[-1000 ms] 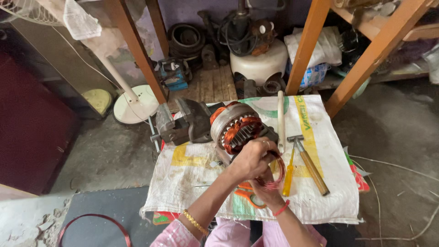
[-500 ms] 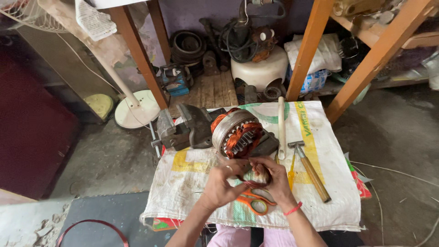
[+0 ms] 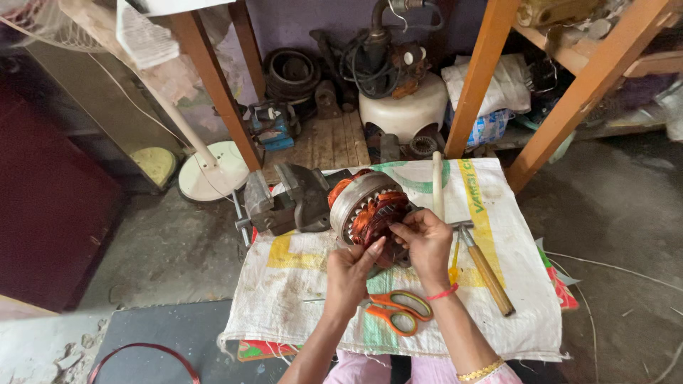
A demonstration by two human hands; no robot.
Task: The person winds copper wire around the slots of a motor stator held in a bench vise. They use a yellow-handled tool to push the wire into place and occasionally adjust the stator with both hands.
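Stator: the round grey metal motor stator with copper-red windings (image 3: 366,210) lies tilted on the white woven sack (image 3: 498,284), against the grey bench vise (image 3: 284,203).
Left hand: your left hand (image 3: 350,274) pinches at the lower windings, fingertips touching them.
Right hand: your right hand (image 3: 427,242) grips the stator's right edge.
Nearby: orange-handled scissors (image 3: 398,311) lie just below your hands; a wooden-handled hammer (image 3: 484,267) lies to the right.
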